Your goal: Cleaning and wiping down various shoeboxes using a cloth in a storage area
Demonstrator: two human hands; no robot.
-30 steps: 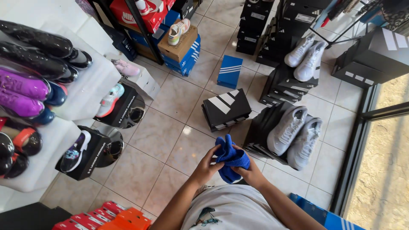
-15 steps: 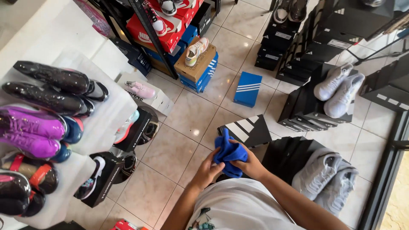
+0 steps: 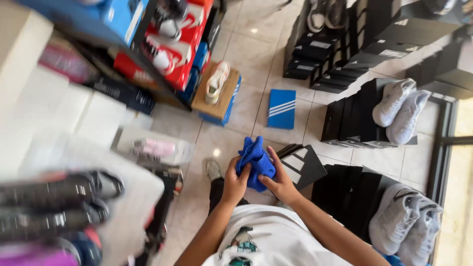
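A: What are the hands holding?

B: One bright blue cloth [image 3: 255,162], bunched up between both hands. The left hand [image 3: 235,181] has its fingers curled shut around the cloth's left side. The right hand [image 3: 279,180] is closed on its lower right edge, thumb pressed into the fabric.

A: Where is the cloth?

B: In front of the person's chest, above a white printed T-shirt [image 3: 268,239], over the tiled floor [image 3: 249,59].

A: How are the arms placed?

B: Both forearms are bare and rise from the bottom of the view, angling inward so the hands meet at the cloth.

A: What is nearby?

B: One grey shoe [image 3: 213,170] on the person's foot shows just left of the hands. One black box lid [image 3: 301,165] lies just right of them. Further out, one blue striped shoe box [image 3: 281,109] stands on the floor. One cream sneaker [image 3: 217,82] rests on a tan box. Two pairs of white sneakers sit on black boxes to the right, one pair higher up [image 3: 400,115] and one pair lower down [image 3: 406,224]. To the left, blurred dark football boots [image 3: 59,189] lie on a white shelf; I cannot tell their number.
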